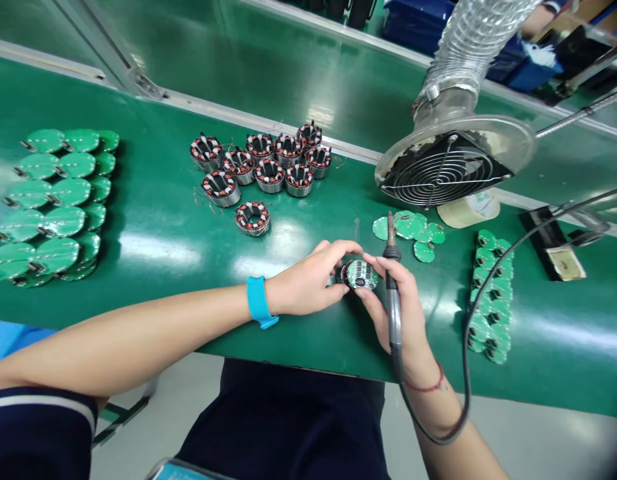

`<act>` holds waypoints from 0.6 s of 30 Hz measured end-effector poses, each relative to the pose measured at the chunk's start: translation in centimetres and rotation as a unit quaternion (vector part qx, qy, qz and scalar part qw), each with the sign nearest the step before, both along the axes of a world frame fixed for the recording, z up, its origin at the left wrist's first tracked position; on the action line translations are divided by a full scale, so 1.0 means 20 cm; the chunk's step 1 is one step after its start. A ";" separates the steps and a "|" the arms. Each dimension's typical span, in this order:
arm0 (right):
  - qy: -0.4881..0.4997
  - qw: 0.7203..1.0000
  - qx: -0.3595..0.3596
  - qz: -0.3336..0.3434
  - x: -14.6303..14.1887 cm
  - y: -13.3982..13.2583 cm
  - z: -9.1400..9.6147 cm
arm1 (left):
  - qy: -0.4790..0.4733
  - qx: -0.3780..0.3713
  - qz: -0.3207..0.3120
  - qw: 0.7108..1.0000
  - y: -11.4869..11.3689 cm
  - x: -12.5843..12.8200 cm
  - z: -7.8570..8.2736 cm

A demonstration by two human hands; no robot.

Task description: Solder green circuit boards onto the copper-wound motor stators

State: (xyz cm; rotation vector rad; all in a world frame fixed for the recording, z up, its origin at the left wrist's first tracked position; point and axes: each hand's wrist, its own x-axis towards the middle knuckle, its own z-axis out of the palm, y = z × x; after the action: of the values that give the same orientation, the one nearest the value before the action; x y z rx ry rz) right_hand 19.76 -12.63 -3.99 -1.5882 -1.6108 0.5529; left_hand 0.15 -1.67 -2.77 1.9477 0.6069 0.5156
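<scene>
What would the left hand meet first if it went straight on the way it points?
The left hand would likely meet the round circuit-board assembly it holds; depth is unclear.

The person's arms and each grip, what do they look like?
The left arm has a dark blue sleeve with a white stripe, and a bright blue wristband. The right arm has a thin red bracelet. Left grip and right grip are bare hands, no gloves.

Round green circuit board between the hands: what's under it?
A sliver of a dark, copper-tinged part shows at its left edge; the green board and left hand cover the rest.
</scene>
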 end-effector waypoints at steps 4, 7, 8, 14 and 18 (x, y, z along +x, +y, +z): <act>-0.030 0.999 0.016 0.016 -0.04 -0.03 -0.01 | -0.003 0.051 0.023 0.998 -0.04 0.03 0.03; -0.016 0.999 0.026 0.024 -0.06 -0.05 -0.02 | 0.034 0.099 0.023 0.994 -0.05 0.06 0.04; -0.001 1.000 0.025 0.015 -0.07 -0.05 -0.02 | 0.044 0.110 0.018 0.993 -0.05 0.06 0.04; 0.077 0.992 0.047 -0.090 -0.07 -0.03 -0.01 | 0.063 0.142 0.002 0.988 -0.02 0.05 0.05; 0.056 0.997 0.014 -0.048 -0.05 0.00 0.02 | 0.079 0.145 -0.025 0.986 -0.01 0.04 0.05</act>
State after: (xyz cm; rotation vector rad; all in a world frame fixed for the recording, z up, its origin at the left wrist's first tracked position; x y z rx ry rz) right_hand 18.70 -12.70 -3.65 -1.5773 -1.4455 0.5550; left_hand 0.89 -1.82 -1.67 2.2914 0.6061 0.4396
